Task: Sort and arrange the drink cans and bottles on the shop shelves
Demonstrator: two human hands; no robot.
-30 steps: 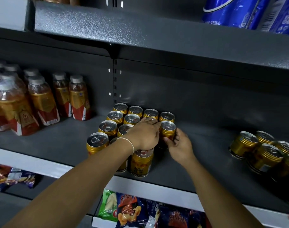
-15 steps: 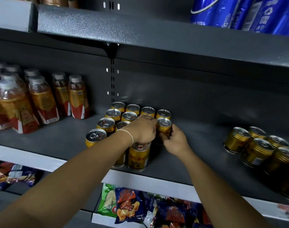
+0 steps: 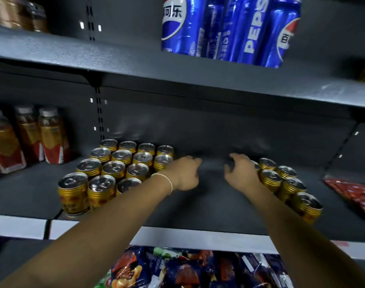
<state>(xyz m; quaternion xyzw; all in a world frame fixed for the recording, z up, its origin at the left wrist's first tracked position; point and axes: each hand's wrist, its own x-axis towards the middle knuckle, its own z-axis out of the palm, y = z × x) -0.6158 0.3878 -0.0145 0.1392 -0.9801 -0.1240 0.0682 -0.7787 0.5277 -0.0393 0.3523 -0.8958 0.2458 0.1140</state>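
Observation:
Several gold cans [image 3: 113, 169] stand in tidy rows at the left of the dark grey middle shelf [image 3: 208, 206]. A second, looser cluster of gold cans [image 3: 289, 186] stands at the right. My left hand [image 3: 185, 173] hovers just right of the left block, fingers loosely curled, holding nothing. My right hand [image 3: 241, 169] reaches toward the right cluster with fingers spread, its fingertips next to the nearest cans, gripping none.
Blue Pepsi cans [image 3: 229, 30] stand on the upper shelf [image 3: 135, 61]. Orange-red bottles [image 3: 32, 138] fill the middle shelf's left end. Red packets [image 3: 356, 192] lie at far right. Snack bags [image 3: 177, 269] sit on the shelf below.
Both hands have left the can at the block's right edge. The right hand has swung right to the loose cluster; the view has tilted upward and shifted right.

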